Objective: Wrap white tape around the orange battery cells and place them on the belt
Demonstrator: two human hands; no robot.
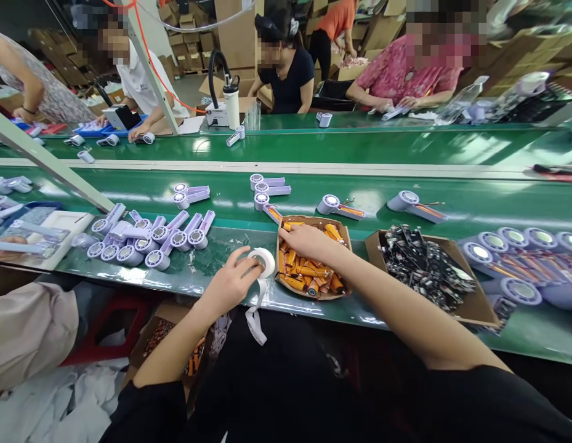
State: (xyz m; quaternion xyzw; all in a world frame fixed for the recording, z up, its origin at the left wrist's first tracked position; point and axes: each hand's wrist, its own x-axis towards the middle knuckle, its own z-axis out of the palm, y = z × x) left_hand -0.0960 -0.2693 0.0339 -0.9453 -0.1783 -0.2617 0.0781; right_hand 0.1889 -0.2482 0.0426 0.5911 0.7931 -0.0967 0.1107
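My left hand is closed around a white roll of tape at the near edge of the green table; a loose strip of tape hangs down from it. My right hand reaches into a cardboard tray filled with several orange cylindrical batteries; its fingers curl down among them, and what they hold is hidden. Left of the roll lies a cluster of several lavender hand-held fan bodies.
A second cardboard box of black circuit boards sits to the right, with more fan bodies beyond it. Fan parts lie on the green conveyor belt. Other people work across the belt. A white tray stands left.
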